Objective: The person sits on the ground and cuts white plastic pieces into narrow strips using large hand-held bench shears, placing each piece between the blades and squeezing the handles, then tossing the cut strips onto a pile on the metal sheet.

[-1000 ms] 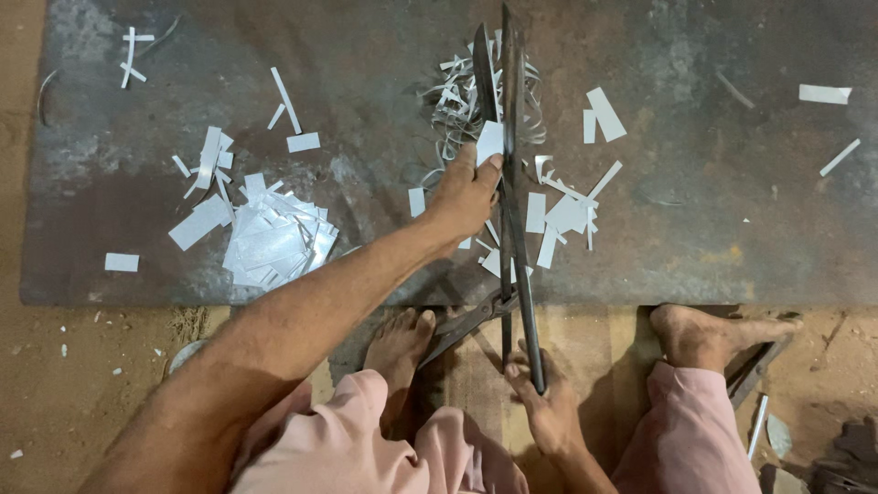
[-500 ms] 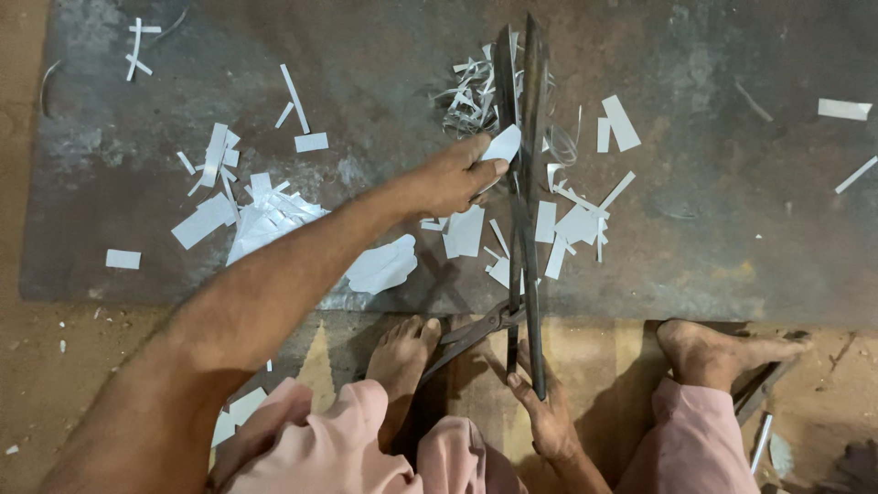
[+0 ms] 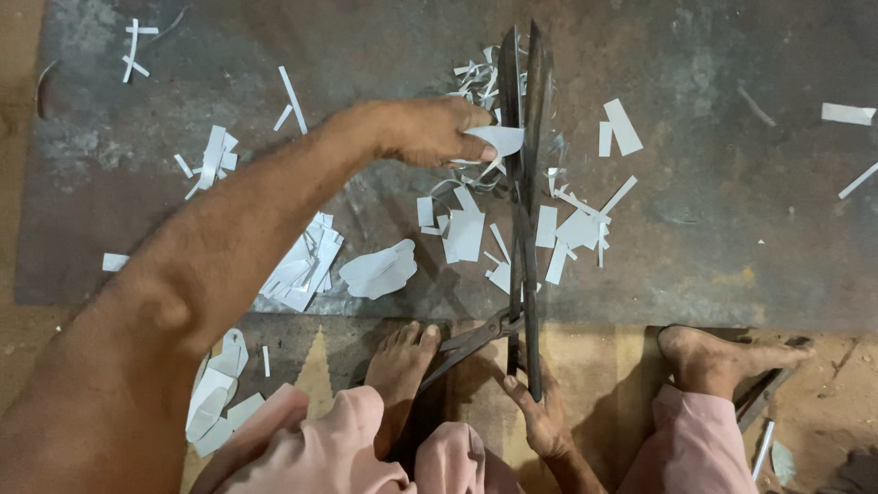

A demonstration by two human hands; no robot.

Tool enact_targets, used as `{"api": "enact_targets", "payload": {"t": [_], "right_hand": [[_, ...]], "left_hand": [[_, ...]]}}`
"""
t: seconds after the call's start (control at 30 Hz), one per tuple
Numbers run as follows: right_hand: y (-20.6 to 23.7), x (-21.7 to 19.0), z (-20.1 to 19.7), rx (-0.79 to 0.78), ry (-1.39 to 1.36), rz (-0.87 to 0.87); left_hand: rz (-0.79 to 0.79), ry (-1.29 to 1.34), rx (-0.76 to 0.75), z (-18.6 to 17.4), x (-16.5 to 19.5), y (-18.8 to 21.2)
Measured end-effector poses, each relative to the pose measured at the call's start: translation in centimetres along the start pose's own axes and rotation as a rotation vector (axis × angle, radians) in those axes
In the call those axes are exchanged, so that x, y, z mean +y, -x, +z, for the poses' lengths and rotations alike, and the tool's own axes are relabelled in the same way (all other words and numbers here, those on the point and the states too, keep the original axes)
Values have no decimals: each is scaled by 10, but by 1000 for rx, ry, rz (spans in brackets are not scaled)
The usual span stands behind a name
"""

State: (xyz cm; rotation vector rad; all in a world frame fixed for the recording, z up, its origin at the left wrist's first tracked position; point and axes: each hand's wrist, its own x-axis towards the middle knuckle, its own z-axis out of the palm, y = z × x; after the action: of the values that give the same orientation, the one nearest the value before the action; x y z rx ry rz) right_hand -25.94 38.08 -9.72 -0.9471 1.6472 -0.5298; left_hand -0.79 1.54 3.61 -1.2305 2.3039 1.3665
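The left hand (image 3: 430,131) pinches a white sheet piece (image 3: 501,139) at its 3 o'clock, touching the blades of the long shears (image 3: 524,183). The right hand (image 3: 540,412), at 6 o'clock, closes its grip around the shears' handle on the dark metal surface (image 3: 713,229).

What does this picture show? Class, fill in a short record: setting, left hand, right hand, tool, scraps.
setting: dark metal sheet on an earthen floor
left hand: fingers pinch a pale cut piece against the blades
right hand: grips one handle of the long shears
tool: blades nearly closed, pointing away from the person
scraps: pale offcuts scattered around the shears
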Motion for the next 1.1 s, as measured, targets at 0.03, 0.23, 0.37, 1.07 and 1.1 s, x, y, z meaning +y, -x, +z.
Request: {"api": "enact_targets", "payload": {"t": [0.03,0.23,0.37,1.07,1.1], "right_hand": [[0,-1,1,0,7,11],[2,-10,5,56,-99,55],[1,-14,6,120,14,56],[62,-30,1,269,106,224],[57,-27,5,258,75,179]], "left_hand": [[3,-9,27,-3,3,3],[74,-62,136,-25,7,5],[136,-164,237,-40,1,0],[133,-23,179,-14,1,-6],[117,-68,177,-16,4,-6]]}}
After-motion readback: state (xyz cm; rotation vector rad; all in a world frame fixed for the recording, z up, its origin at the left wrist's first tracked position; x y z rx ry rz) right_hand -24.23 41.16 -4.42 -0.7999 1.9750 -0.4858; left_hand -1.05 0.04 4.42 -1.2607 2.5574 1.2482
